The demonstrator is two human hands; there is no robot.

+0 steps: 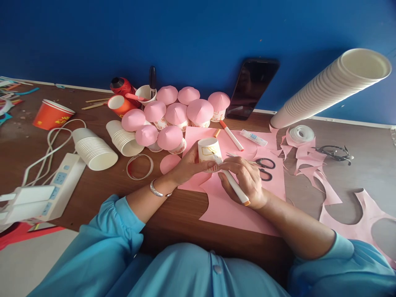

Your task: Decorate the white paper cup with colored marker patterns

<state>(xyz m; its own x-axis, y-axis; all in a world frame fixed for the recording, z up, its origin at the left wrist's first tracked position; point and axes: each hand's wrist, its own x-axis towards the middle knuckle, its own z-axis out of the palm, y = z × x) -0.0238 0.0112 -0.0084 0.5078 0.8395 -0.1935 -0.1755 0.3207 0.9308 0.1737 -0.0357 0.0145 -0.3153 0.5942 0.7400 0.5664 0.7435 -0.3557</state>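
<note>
My left hand is wrapped round a white paper cup that stands bottom up, with yellow and red drawing on its side. In my right hand is a white marker pen with an orange end, its tip side against the cup wall. Pink paper lies under both hands. Beside my right hand are black-handled scissors, their blades partly hidden. A marker with a red-orange end and a small loose cap rest on the paper. A pink paper disc lies left of my wrist.
Several cups with pink cone roofs stand behind my hands. A phone and a tall leaning cup stack rest against the blue wall. To the right are tape and paper scraps; to the left, a power strip.
</note>
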